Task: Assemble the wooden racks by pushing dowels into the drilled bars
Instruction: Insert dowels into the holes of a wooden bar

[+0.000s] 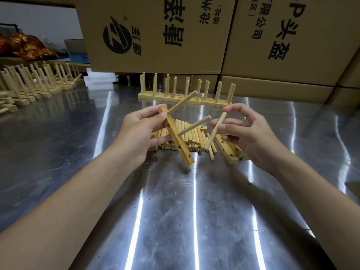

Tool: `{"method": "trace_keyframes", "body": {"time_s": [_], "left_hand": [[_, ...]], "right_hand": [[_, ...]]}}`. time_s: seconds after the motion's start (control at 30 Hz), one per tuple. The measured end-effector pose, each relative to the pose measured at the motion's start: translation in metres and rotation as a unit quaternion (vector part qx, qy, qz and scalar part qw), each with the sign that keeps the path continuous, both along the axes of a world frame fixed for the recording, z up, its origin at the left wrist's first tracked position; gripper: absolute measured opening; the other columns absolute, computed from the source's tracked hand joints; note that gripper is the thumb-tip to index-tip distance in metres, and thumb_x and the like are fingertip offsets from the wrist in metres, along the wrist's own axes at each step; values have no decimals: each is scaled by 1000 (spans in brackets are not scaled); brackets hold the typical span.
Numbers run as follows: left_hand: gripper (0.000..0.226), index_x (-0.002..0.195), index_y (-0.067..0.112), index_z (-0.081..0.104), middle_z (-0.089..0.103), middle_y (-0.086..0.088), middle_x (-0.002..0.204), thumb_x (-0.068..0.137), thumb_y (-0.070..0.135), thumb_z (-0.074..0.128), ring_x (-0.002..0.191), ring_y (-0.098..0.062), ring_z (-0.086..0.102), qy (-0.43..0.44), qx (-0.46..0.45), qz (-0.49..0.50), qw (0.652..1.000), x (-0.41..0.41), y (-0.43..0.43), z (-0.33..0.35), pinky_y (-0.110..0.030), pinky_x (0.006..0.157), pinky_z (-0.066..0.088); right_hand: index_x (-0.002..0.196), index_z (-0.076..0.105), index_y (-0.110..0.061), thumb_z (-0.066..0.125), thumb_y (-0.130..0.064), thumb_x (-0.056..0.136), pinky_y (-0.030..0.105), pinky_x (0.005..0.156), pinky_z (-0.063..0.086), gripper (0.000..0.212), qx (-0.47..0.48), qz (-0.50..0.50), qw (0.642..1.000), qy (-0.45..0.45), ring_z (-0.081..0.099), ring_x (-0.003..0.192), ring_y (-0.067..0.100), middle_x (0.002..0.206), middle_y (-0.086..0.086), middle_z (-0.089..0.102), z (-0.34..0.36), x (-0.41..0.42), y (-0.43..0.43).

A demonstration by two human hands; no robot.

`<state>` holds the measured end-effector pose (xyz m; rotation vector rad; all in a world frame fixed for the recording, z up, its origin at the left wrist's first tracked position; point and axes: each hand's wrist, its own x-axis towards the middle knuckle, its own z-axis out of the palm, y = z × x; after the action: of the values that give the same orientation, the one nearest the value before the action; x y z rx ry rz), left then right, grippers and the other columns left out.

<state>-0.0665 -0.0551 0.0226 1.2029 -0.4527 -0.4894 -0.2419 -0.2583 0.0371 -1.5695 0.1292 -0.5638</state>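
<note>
Left hand: we grip the drilled bar (176, 137) near its upper end with our left hand (140, 131), tilted above the table; two seated dowels (194, 125) point up and right.
Right hand: our right hand (249, 133) pinches a loose dowel (215, 131) just right of the bar, not touching it.
Around: a dowel pile (187, 141) lies behind the bar, with spare bars (229, 151) beside it; finished racks (185, 94) stand further back, and more racks (39, 80) far left.
Surface and room: a scuffed steel table (175, 211) streaked with reflected light; printed cardboard boxes (155, 32) wall the back.
Hard to make out: our right hand hides part of the spare bars; the orange packets (25, 45) far left are blurred.
</note>
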Motion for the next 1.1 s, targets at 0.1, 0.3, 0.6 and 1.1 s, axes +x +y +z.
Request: {"method": "trace_keyframes", "body": {"time_s": [0.1,0.3,0.6,1.1], "left_hand": [[23,123,15,76,81,-12,103,103,8,67,100,-24,80,7,-4,0,1000,0,0,1,-42,72,67],[24,124,12,75,81,-13,104,102,6,67,101,-25,80,46,-27,2,999,0,0,2,-43,73,67],[23,122,13,75,81,-14,109,100,7,70,102,-25,80,54,-32,24,998,-1,0,2,-41,72,67],[24,121,14,75,80,-13,114,99,7,70,101,-23,80,48,-59,33,997,-7,1,5,-40,72,67]], "right_hand": [[122,60,-17,85,-11,82,32,78,56,47,-14,3,1000,-1,74,100,30,114,18,78,2,-1,3],[118,64,-11,84,-17,81,32,83,62,42,-98,-8,995,-9,77,105,28,109,12,80,0,1,15],[114,65,-6,82,-8,85,29,83,62,34,-118,13,992,-31,78,105,30,108,14,80,1,1,18],[98,67,3,85,-20,82,28,73,62,33,-205,-28,978,5,79,82,25,85,15,78,-3,4,20]]}}
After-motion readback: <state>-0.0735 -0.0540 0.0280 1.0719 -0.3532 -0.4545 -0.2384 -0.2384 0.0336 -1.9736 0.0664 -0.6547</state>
